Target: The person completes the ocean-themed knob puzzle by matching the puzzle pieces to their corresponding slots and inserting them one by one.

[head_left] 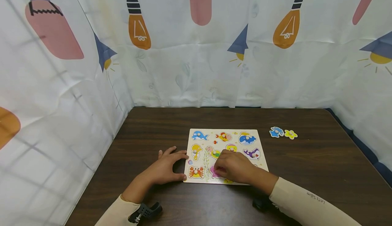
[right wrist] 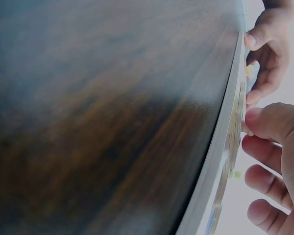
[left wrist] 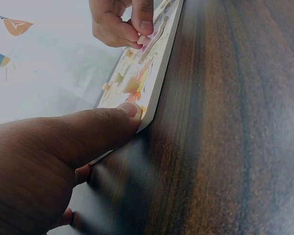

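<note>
A wooden peg puzzle board (head_left: 211, 131) with sea-animal pieces lies on the dark table. My right hand (head_left: 235, 166) pinches the small knob of a pink puzzle piece (head_left: 213, 172) at the board's lower middle; the hand covers part of that piece and its neighbours. At the left edge of the board rests my left hand (head_left: 164, 167), thumb by the lower corner and fingers spread farther up. In the left wrist view, the left thumb (left wrist: 103, 125) touches the board's corner. A crab piece (head_left: 196, 172) sits between the two hands.
Two loose pieces, a blue one (head_left: 276, 132) and a yellow star (head_left: 291, 134), lie on the table (head_left: 306, 164) right of the board. A patterned white curtain (head_left: 183, 66) hangs behind the table and along its sides.
</note>
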